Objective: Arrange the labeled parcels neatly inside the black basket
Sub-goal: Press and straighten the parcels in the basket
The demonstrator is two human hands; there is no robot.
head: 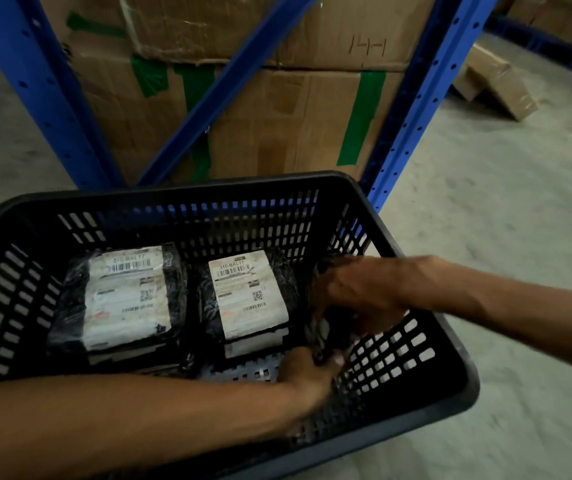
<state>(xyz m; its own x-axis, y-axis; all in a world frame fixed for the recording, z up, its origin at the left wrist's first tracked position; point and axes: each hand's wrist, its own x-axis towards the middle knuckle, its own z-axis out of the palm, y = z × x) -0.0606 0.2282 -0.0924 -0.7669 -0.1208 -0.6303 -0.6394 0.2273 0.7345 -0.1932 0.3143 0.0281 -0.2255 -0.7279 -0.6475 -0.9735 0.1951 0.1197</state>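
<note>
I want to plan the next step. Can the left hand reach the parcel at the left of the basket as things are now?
Probably yes. The left parcel lies uncovered, but the left hand first must let go of the black parcel.

The slotted black plastic basket (416,268) is pierced all over its walls with a grid of small rectangular holes, pale where light comes through. Left of the fingers (338,358) lies a black film-wrapped parcel with a white printed label (125,296), the label striped with black barcodes and a small square code; just beside the fingers, a second black wrapped parcel with a white label (248,292) bears the same markings. Beyond the fingers rise a perforated blue steel rack (52,109) and brown cardboard cartons (284,109) patched with green tape strips (362,119). The concrete floor (502,209) is mottled grey.
</note>
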